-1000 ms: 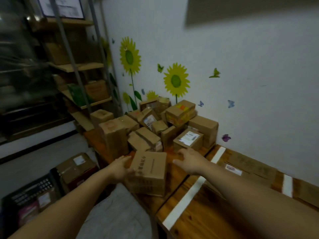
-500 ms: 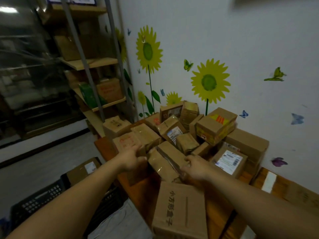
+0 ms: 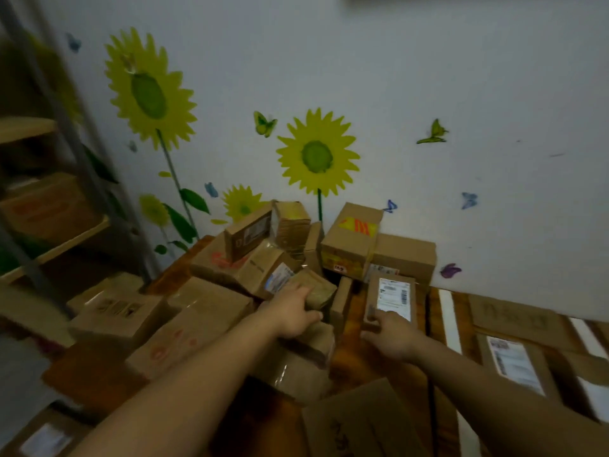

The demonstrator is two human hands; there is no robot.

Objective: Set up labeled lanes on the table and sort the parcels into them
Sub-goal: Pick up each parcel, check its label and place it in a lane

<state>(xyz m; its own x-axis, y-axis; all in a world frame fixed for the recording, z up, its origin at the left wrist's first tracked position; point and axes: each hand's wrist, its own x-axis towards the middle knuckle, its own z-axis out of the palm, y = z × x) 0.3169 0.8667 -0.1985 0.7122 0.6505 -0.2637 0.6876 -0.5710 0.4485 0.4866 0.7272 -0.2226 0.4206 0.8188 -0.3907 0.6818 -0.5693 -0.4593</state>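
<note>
Now left hand (image 3: 290, 311) tight around small parcel (image 3: 318, 290), right hand (image 3: 393, 339) open against labelled parcel (image 3: 393, 296).

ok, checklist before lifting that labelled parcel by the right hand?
1. Right hand touches labelled parcel at its near edge: ok.
2. Right hand's grip closed: cannot tell, blurred.
3. Label faces up: ok.
4. Left hand on small crumpled parcel, apart from the labelled one: ok.
5. White tape strip marks a lane to the right: ok.
6. Writing on cardboard sheet beyond the strip legible: cannot tell.
</note>
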